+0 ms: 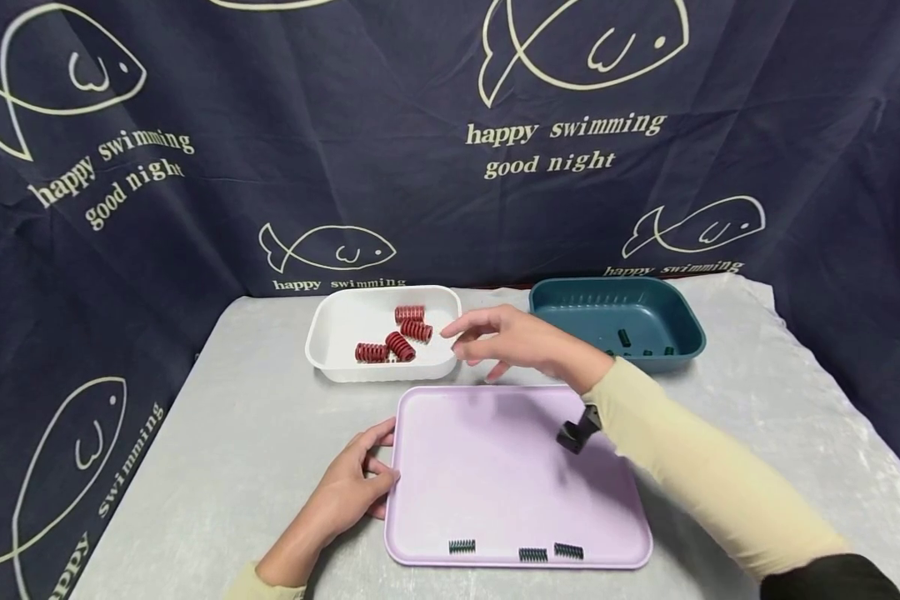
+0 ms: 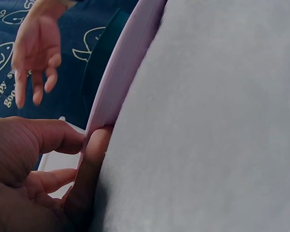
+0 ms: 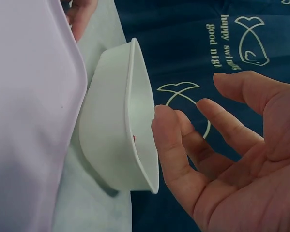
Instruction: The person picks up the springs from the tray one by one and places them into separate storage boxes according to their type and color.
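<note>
My left hand (image 1: 348,487) holds the left rim of a lilac tray (image 1: 510,475), which lies flat on the table. In the left wrist view, fingers touch both sides of that rim (image 2: 108,104). Three small dark green coil springs (image 1: 532,554) lie along the tray's near edge. My right hand (image 1: 513,337) hovers by the right end of a white container (image 1: 330,333), fingers loosely bent and holding nothing. Several red coil springs (image 1: 401,346) lie inside that container. In the right wrist view, the fingertips are beside the container's rim (image 3: 130,96).
A teal container (image 1: 607,292) with several dark springs (image 1: 624,337) stands at the back right, partly behind my right forearm. A navy curtain (image 1: 435,192) with fish prints hangs behind the table. Pale cloth (image 1: 247,417) covers the tabletop.
</note>
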`<state>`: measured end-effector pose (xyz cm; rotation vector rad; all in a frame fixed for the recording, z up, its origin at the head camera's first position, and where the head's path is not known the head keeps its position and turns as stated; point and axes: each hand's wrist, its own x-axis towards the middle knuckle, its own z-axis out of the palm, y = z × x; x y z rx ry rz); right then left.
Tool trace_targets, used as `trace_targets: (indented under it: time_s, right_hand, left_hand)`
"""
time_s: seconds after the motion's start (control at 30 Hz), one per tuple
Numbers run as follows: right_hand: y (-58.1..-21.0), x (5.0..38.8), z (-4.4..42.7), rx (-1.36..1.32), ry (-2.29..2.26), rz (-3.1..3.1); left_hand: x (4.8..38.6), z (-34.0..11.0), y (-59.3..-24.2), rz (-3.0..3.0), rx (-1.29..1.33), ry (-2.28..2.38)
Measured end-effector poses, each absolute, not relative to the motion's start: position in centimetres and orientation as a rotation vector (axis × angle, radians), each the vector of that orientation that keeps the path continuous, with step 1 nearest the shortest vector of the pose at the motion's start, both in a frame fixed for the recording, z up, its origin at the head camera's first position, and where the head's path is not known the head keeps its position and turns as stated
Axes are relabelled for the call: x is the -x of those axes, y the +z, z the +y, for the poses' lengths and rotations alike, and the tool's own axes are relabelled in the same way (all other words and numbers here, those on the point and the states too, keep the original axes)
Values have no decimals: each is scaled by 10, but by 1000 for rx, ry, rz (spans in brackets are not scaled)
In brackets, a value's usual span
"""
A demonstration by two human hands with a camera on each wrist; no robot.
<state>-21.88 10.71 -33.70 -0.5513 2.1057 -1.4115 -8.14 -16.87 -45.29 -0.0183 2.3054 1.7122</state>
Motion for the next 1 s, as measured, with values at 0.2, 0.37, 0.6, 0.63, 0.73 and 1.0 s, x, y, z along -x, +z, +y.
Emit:
trace_targets:
  time_s: [0.2, 0.37, 0.6, 0.63, 0.73, 1.0]
  right_hand:
    - [-340, 197, 142, 581, -1400, 2136]
    - [-349, 183, 175, 579, -1396, 2145]
    - [-360, 164, 222, 511, -1451, 2141]
    - [-362, 161, 228, 502, -1462, 2137]
    - [-366, 150, 244, 479, -1503, 2111]
    - [-377, 124, 281, 397, -1554, 2075]
  left_hand:
    - [80, -169, -452, 2299, 4, 1728]
    - [81, -169, -453, 2302, 2, 1720]
    - [81, -170, -454, 2306, -12, 1720]
    - [80, -170, -454, 2305, -16, 1720]
    - [80, -170, -454, 2296, -23, 1726]
    - [80, -170, -454, 2290, -5, 1741]
